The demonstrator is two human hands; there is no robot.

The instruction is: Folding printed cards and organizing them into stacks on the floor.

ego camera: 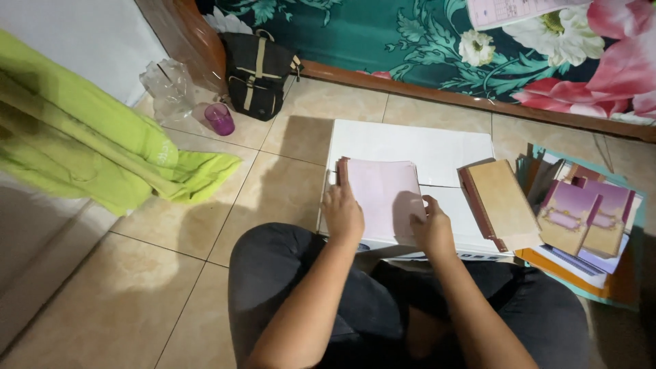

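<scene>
Both hands pressed flat and held nothing: left hand (342, 213) on the pink card stack (383, 195) at the white box's (410, 147) near edge, right hand (432, 229) seemingly at its corner. Uneven pressure could fan the cards toward the brown stack (502, 203).

1. A flat white box (417, 147) lies on the tile floor just before the person's knees, with pink paper on top of it.
2. A crumpled clear plastic wrapper (168, 87) stands by the wall, beside a black bag.
</scene>
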